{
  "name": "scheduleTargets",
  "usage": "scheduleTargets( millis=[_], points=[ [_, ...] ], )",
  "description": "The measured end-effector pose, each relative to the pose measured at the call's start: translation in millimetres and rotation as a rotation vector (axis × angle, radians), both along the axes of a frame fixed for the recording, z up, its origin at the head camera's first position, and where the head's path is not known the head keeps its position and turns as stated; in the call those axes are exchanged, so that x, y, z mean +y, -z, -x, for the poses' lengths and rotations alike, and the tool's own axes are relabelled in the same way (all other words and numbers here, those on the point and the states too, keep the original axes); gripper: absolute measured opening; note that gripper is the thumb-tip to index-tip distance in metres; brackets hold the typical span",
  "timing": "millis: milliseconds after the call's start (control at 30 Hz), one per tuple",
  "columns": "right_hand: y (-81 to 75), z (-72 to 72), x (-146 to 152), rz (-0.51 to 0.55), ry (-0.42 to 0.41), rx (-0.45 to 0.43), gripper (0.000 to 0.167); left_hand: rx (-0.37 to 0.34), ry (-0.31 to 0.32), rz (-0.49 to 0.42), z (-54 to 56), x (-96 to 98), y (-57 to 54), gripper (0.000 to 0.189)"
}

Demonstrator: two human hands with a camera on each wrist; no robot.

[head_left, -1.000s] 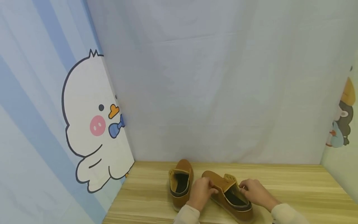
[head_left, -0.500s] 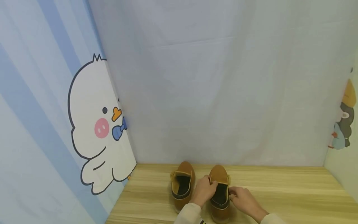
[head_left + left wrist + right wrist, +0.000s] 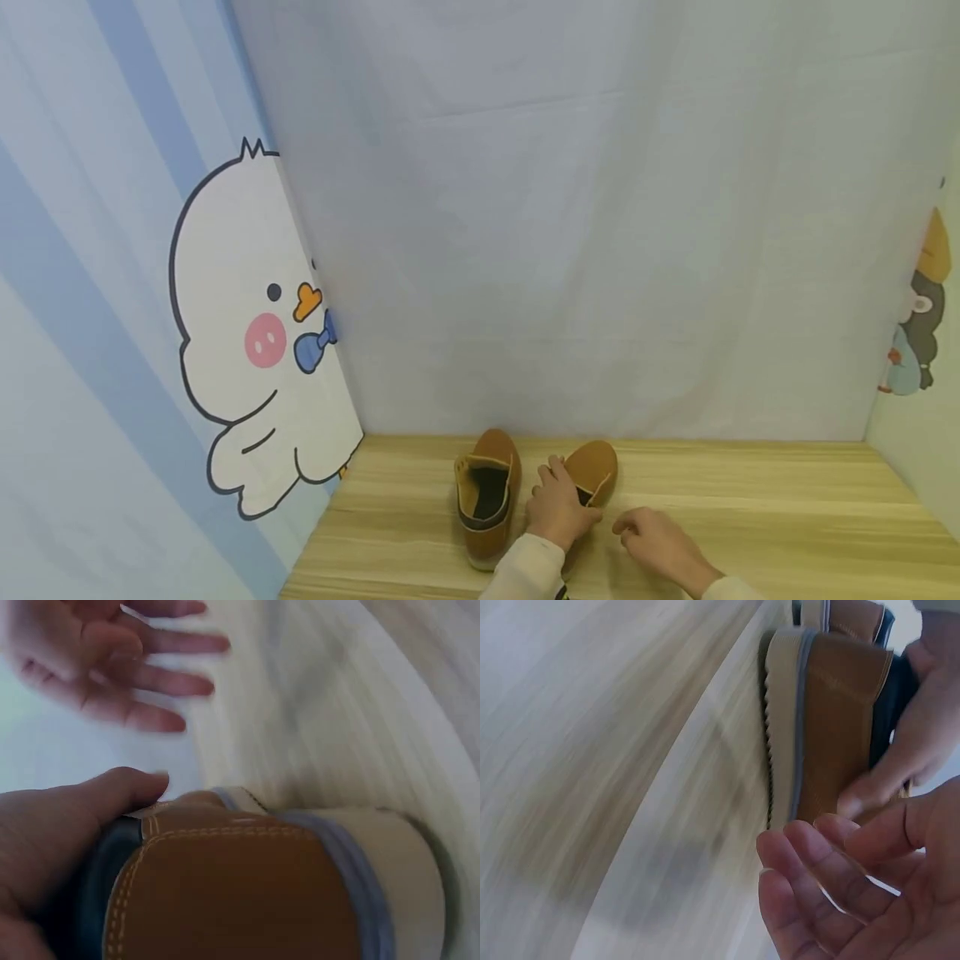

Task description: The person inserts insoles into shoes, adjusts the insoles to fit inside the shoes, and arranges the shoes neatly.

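My left hand (image 3: pixel 561 510) lies across the right-hand brown shoe (image 3: pixel 594 467) and grips it, with the thumb (image 3: pixel 124 791) on its outer side; the other fingers' hold is mostly hidden. The toe of this shoe angles to the right, and its heel is largely covered by the hand and sleeve. Right of the shoe, my right hand (image 3: pixel 662 543) hovers apart from it, fingers loosely bent and holding nothing. A matching left-hand shoe (image 3: pixel 497 450) stands upright just left of my left hand, toe toward the back, its dark insole showing.
Both shoes rest on a light wood-grain surface (image 3: pixel 780 500). A grey-white curtain (image 3: pixel 570 233) hangs along its back edge. On the left is a blue and white cloth wall with a cartoon duck (image 3: pixel 232 333); a pale wall with a printed figure (image 3: pixel 918 325) bounds the right.
The right-hand shoe has swung from toe-left, through straight, to toe-right. My left hand has moved across its opening, and my right hand has come away from its side. The left-hand shoe stays put.
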State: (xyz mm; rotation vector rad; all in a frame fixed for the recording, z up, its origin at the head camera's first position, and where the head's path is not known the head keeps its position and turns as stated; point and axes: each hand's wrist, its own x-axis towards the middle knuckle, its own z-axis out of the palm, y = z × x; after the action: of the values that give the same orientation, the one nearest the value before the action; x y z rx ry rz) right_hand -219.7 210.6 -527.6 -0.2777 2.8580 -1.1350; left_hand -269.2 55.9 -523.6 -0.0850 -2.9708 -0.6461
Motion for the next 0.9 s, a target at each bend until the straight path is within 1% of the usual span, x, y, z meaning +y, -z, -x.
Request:
scheduleTargets(
  millis=[67, 167, 267, 367, 467, 567, 700, 800, 900],
  points=[
    [0.6, -0.2, 6, -0.030, 0.037, -0.023, 0.021, 0.017, 0.002, 0.018, 1.3, 0.1, 1.0, 0.098],
    [3.5, -1.0, 15, -0.054, 0.064, -0.018, 0.019, 0.044, 0.013, -0.004, 3.1, -1.1, 0.7, 0.090],
    [7.6, -2.5, 23, -0.064, 0.064, -0.013, 0.017, 0.065, 0.017, -0.009, 4.3, -2.8, 1.4, 0.083],
    [10.8, -3.2, 28, -0.055, 0.061, -0.033, 0.016, 0.086, 0.013, -0.008, 3.8, -4.3, 0.5, 0.078],
    [12.0, -3.4, 29, -0.057, 0.056, -0.045, 0.016, 0.106, 0.019, -0.026, 1.8, -7.4, -4.1, 0.078],
    [10.3, -2.9, 28, -0.067, 0.057, -0.042, 0.017, 0.117, 0.031, -0.052, -0.1, -11.0, -16.8, 0.079],
    [10.0, -1.2, 26, -0.069, 0.056, -0.037, 0.018, 0.141, 0.049, -0.077, -0.7, -17.6, -42.4, 0.078],
    [10.0, -0.3, 25, -0.064, 0.062, -0.041, 0.017, 0.172, 0.047, -0.096, 1.5, -25.5, -61.3, 0.079],
    [9.7, -1.4, 25, -0.072, 0.058, -0.045, 0.015, 0.198, 0.033, -0.119, 5.1, -39.1, -77.8, 0.082]
  ],
)
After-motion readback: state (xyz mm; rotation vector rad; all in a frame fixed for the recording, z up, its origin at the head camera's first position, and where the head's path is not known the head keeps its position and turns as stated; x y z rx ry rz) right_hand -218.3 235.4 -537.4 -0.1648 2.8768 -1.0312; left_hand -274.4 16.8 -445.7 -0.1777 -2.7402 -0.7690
